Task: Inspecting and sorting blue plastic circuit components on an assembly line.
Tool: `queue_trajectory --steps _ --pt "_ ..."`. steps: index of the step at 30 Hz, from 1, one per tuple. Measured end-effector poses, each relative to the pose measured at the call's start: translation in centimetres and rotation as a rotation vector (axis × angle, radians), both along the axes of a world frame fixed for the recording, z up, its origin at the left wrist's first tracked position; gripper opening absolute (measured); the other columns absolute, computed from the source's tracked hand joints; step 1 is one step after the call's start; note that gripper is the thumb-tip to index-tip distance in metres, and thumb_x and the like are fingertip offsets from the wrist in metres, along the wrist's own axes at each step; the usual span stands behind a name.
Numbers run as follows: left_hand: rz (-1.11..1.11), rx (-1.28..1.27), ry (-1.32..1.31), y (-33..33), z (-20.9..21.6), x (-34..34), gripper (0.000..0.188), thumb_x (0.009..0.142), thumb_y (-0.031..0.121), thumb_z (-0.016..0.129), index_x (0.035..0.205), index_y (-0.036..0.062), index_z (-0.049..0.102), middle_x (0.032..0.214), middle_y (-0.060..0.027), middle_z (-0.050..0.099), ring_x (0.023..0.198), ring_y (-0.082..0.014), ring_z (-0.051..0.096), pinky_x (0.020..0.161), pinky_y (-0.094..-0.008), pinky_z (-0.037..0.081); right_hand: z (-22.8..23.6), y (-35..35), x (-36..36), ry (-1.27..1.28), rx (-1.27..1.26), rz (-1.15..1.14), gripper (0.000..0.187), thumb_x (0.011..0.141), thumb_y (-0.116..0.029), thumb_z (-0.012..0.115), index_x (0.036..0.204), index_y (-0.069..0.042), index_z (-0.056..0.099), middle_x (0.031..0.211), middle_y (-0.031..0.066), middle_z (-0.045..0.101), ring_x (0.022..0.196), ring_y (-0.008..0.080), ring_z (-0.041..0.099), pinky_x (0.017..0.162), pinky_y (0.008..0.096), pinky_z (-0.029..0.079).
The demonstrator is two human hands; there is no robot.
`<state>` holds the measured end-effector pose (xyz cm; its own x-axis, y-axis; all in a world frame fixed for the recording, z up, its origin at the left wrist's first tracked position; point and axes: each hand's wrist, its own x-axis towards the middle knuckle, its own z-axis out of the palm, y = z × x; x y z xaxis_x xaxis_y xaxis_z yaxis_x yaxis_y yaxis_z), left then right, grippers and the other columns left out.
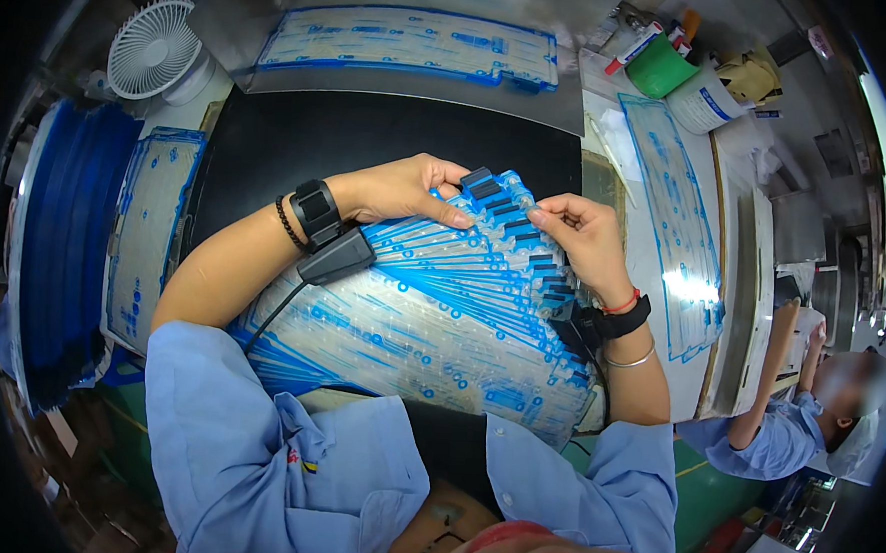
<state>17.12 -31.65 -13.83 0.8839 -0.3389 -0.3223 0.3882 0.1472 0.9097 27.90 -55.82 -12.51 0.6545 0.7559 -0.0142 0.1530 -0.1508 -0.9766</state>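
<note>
A fanned stack of thin clear sheets [410, 340] with blue printing lies across the black work surface in front of me. Along its far right edge, black and blue end tabs [516, 220] step out one beside another. My left hand [412, 190] is closed on the far corner of the stack, thumb on top and the other fingers partly hidden behind it. At the tabbed edge, my right hand [580, 234] pinches with thumb and forefinger at a sheet's tab. Dark wrist devices with cables rest near both wrists.
A similar blue-printed sheet [405, 44] lies at the back, and others [671, 218] lie on the right. Blue stacked material [69, 247] stands at left near a white fan [156, 49]. Green and white tubs [662, 68] are back right. A co-worker [775, 434] sits at right.
</note>
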Motion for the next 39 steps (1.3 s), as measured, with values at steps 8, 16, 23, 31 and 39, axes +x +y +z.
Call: queue_trajectory --steps 8,16,23,31,39 --pt "0.002 0.027 -0.063 -0.2 0.3 -0.1 0.046 0.080 0.016 0.075 0.121 0.0027 0.059 0.101 -0.0153 0.070 0.084 -0.0152 0.070 0.076 -0.0262 0.056 0.7 1.1 -1.5 -0.231 -0.118 -0.137 0.018 0.082 -0.015 0.072 0.089 0.001 0.070 0.073 0.0039 0.066 0.061 0.0071 0.057 0.057 0.0213 0.045" --pt "0.007 0.004 -0.055 0.0 0.2 -0.4 0.046 0.080 0.016 0.075 0.121 0.0019 0.059 0.099 -0.0158 0.070 0.083 -0.0160 0.070 0.074 -0.0267 0.057 2.1 0.9 -2.6 -0.759 -0.157 -0.136 0.016 0.081 -0.017 0.072 0.084 -0.001 0.070 0.072 0.0089 0.065 0.060 0.0138 0.058 0.054 0.0261 0.044" --pt "0.015 -0.022 -0.045 0.2 -0.5 0.0 0.038 0.086 0.019 0.068 0.118 0.0002 0.060 0.100 -0.0162 0.070 0.082 -0.0151 0.070 0.073 -0.0249 0.057 0.9 0.9 -0.8 -0.269 -0.157 -0.102 0.022 0.082 -0.020 0.074 0.078 0.001 0.069 0.062 0.0006 0.060 0.055 0.0035 0.048 0.050 0.0202 0.036" --pt "0.018 -0.024 -0.061 0.0 -0.3 -0.3 0.036 0.088 0.018 0.065 0.118 -0.0017 0.060 0.103 -0.0160 0.069 0.084 -0.0149 0.069 0.074 -0.0240 0.057 0.8 0.6 -0.2 -0.164 -0.137 -0.039 0.017 0.083 -0.015 0.072 0.086 0.002 0.071 0.068 0.0002 0.064 0.060 0.0035 0.052 0.054 0.0186 0.040" --pt "0.006 -0.053 -0.057 0.1 -0.5 -0.3 0.035 0.091 0.022 0.063 0.117 -0.0007 0.061 0.101 -0.0147 0.069 0.082 -0.0145 0.069 0.071 -0.0224 0.057 0.4 0.0 0.0 -0.070 -0.050 0.013 0.019 0.086 -0.015 0.069 0.093 0.002 0.070 0.074 0.0013 0.066 0.064 0.0036 0.054 0.057 0.0181 0.041"
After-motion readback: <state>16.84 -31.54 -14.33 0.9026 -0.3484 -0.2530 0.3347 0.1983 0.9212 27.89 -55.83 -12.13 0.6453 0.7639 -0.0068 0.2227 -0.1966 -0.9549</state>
